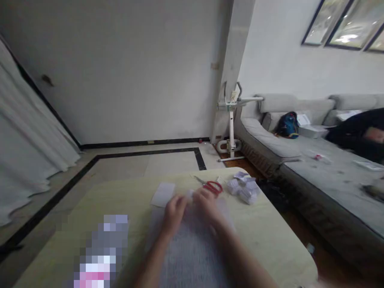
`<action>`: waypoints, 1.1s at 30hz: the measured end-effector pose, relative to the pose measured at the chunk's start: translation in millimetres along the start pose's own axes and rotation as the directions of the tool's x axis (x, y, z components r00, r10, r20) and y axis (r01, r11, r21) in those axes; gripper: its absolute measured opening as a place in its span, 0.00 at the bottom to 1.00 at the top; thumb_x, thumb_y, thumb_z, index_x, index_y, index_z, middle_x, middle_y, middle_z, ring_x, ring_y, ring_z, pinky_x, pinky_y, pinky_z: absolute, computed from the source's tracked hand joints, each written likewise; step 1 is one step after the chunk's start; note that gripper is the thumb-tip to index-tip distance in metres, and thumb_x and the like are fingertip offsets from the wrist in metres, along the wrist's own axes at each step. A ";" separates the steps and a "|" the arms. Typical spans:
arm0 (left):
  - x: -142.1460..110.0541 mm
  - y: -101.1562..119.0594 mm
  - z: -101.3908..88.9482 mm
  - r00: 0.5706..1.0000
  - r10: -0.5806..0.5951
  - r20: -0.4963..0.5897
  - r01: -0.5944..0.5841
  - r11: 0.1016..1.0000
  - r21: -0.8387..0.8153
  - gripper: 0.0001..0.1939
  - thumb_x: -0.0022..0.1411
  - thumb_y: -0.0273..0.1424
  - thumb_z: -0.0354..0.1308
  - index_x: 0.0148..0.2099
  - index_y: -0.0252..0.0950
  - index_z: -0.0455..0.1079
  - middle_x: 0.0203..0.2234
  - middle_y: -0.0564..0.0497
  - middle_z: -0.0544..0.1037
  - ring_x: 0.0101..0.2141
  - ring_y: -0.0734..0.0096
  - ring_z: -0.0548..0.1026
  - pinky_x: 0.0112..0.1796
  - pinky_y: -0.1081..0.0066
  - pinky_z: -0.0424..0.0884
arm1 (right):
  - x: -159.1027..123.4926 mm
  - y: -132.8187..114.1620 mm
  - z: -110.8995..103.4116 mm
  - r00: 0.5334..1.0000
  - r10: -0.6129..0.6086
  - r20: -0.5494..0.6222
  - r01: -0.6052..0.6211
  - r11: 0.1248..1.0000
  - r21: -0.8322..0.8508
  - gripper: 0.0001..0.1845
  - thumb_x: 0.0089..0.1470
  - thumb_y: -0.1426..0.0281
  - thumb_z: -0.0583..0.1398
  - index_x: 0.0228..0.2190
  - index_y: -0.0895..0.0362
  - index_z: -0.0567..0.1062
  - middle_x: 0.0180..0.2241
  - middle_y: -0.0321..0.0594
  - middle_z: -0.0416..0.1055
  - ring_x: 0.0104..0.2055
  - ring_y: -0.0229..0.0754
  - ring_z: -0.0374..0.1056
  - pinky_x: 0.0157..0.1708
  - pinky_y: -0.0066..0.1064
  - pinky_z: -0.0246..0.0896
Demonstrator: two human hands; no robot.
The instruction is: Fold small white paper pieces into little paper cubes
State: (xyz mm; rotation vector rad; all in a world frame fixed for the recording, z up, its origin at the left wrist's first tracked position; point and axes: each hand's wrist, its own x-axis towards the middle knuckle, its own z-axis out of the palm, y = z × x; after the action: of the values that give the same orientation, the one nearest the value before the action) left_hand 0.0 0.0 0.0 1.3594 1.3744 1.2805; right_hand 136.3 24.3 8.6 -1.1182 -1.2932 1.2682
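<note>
Pale wood-look surface [270,236], smooth, rounded corners. Grey sheet [192,256] lies flat on it under both forearms, with faint streaky texture; blur hides whether it's paper or cloth. Small white piece [189,194] sits between the fingertips, at the far end of that sheet.

Left hand [175,208] and right hand [204,200] both have fingers curled inward around the piece. Motion blur; can't tell if either is actually pinching it.

Risks, my read: uneven pull could tear or crease the piece if it's thin. Scissors [208,185], red loop handles, metal blades, lie just beyond the right hand; a knuckle could knock them. Folded scraps [247,190], angular, light, loosely heaped near the far right corner; a sleeve or draught could scatter them. White paper [163,195], flat, roughly rectangular, just beyond the left hand; forearm drag on the grey sheet could shift it.
</note>
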 end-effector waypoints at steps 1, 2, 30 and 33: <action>1.3 -0.4 -1.4 1.000 -0.003 -0.029 0.003 1.000 -0.002 0.15 0.58 0.41 0.52 0.30 0.34 0.68 0.21 0.55 0.70 0.22 0.74 0.67 0.24 0.77 0.63 | -0.1 -0.7 0.3 0.999 -0.025 0.023 0.026 0.999 -0.040 0.10 0.48 0.69 0.55 0.18 0.57 0.65 0.19 0.32 0.61 0.22 0.34 0.56 0.23 0.26 0.51; 2.6 -0.9 -2.6 0.999 -0.004 -0.051 0.004 1.000 -0.005 0.15 0.58 0.41 0.52 0.30 0.34 0.68 0.21 0.54 0.71 0.21 0.74 0.67 0.24 0.77 0.63 | -0.3 -1.2 0.6 0.998 -0.043 0.044 0.046 0.996 -0.073 0.10 0.47 0.69 0.55 0.18 0.57 0.65 0.19 0.32 0.62 0.22 0.35 0.57 0.24 0.26 0.51; -0.2 -6.1 -6.1 0.990 0.123 0.075 -0.139 0.950 0.281 0.20 0.59 0.43 0.52 0.22 0.34 0.65 0.14 0.58 0.63 0.19 0.76 0.62 0.23 0.77 0.55 | 0.3 -2.3 2.1 0.991 -0.129 -0.018 0.126 0.985 -0.121 0.07 0.48 0.68 0.58 0.21 0.57 0.68 0.22 0.34 0.64 0.27 0.37 0.60 0.27 0.28 0.56; -1.4 -3.4 -5.1 0.991 0.111 0.080 -0.128 0.961 0.245 0.20 0.59 0.42 0.52 0.22 0.34 0.66 0.15 0.57 0.64 0.20 0.76 0.63 0.23 0.77 0.56 | -0.2 -1.7 2.0 0.995 -0.102 -0.015 0.100 0.990 -0.097 0.08 0.48 0.68 0.58 0.21 0.56 0.68 0.20 0.32 0.61 0.24 0.36 0.57 0.24 0.27 0.54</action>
State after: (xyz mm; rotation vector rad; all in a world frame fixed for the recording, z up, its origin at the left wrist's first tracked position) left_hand -5.5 -1.7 -2.7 1.6633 1.4645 1.1570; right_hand 134.4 23.9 10.4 -1.1155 -1.3908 1.1279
